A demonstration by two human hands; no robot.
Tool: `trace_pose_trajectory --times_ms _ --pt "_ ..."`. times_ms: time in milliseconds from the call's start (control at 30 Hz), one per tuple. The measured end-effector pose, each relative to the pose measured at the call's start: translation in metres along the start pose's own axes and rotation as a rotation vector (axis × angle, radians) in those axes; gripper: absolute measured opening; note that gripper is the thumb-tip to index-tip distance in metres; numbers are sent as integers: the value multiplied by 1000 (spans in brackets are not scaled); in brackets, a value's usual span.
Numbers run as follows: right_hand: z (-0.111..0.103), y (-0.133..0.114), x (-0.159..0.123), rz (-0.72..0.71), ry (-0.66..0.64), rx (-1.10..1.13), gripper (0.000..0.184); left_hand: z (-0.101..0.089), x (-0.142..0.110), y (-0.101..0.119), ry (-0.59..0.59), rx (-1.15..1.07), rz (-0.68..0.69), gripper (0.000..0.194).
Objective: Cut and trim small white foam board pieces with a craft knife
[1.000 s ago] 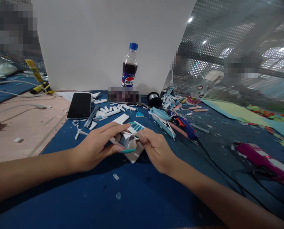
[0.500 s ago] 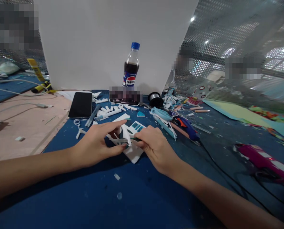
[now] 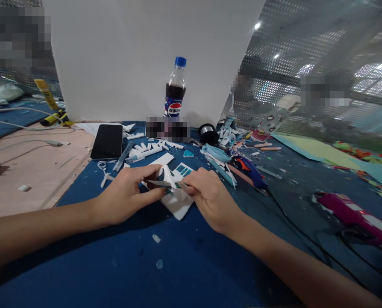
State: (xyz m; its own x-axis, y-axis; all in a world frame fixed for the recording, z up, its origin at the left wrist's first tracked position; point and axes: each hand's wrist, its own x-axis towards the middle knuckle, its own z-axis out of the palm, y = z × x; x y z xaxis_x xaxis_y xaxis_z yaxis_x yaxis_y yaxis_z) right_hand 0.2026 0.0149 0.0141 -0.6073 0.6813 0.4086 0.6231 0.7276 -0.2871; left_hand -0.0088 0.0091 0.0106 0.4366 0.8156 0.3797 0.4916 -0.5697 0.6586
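Observation:
My left hand [image 3: 130, 190] is curled, thumb and fingers closed around a curved white piece [image 3: 167, 176] that looks like thin sheet or foam. My right hand [image 3: 210, 192] is pinched on a thin grey blade-like tool [image 3: 159, 183]. This tool lies across the white piece, its tip pointing left toward my left fingers; its exact kind is unclear. Beneath both hands lies a white card [image 3: 178, 209], and teal rectangles printed on a white sheet [image 3: 183, 169] show just beyond my right fingers.
A cola bottle [image 3: 174, 98] stands at the back before a white board [image 3: 120, 60]. A black phone [image 3: 107, 142] lies left. White offcuts [image 3: 146, 149], a wire spool [image 3: 208, 133], a blue glue gun [image 3: 251, 171] with a cord and a magenta tool [image 3: 354, 216] surround the work.
My hands stay nearly in place. The grey blade-like tool now shows more plainly across the white piece, and my left fingers have closed in slightly.

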Motion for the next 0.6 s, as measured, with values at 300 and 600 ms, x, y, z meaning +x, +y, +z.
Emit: trace_pose_trajectory --times_ms 300,600 --pt "-1 8 2 49 21 11 39 1 1 -9 10 -100 -127 22" --pt "-4 9 3 -7 13 -30 38 -1 2 -3 0 -63 -81 21"
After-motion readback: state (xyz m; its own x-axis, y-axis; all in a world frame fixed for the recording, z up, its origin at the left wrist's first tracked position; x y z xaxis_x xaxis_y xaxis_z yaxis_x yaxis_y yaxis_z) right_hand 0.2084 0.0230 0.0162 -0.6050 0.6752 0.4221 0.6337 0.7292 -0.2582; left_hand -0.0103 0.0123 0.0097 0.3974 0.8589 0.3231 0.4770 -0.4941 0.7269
